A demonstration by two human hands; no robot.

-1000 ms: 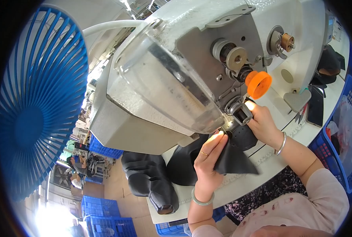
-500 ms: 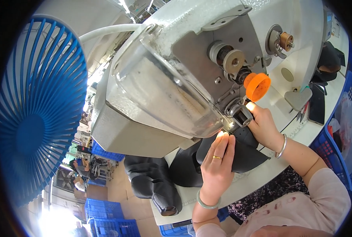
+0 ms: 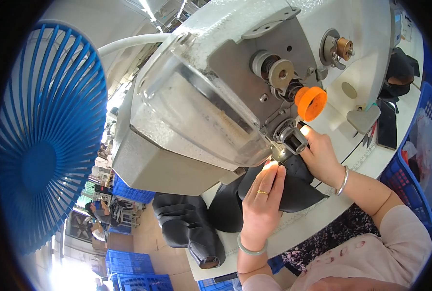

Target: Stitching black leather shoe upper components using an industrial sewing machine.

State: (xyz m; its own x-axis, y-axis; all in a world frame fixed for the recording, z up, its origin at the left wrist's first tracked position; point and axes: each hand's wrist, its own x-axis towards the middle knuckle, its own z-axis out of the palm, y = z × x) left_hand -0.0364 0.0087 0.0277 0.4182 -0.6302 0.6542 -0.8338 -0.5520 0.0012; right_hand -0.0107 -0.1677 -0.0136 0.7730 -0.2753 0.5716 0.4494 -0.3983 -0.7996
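A black sheet-like piece (image 3: 300, 194), perhaps leather or a like material, lies under the working end of a sewing machine (image 3: 201, 121). Close to the needle area, my left hand (image 3: 263, 199) has its fingers together, their tips pressed at the edge of this piece. My right hand (image 3: 321, 156) is closed at the piece's far right side, beside the presser area. Its fingertips are partly hidden behind the machine head. A small lamp glow lights the spot between both hands. The needle itself is hidden.
A stack of black shaped pieces (image 3: 184, 225) hangs at the table's left edge. A blue fan (image 3: 36, 165) stands far left. On the right lie a dark phone (image 3: 387, 125), red-handled snips (image 3: 369, 136) and a blue basket (image 3: 426, 194) with plastic bags. An orange dial (image 3: 312, 104) juts above my right hand.
The whole view has shifted slightly. Both hands keep nearly the same places and poses on the black piece, which shows no clear movement under the machine.
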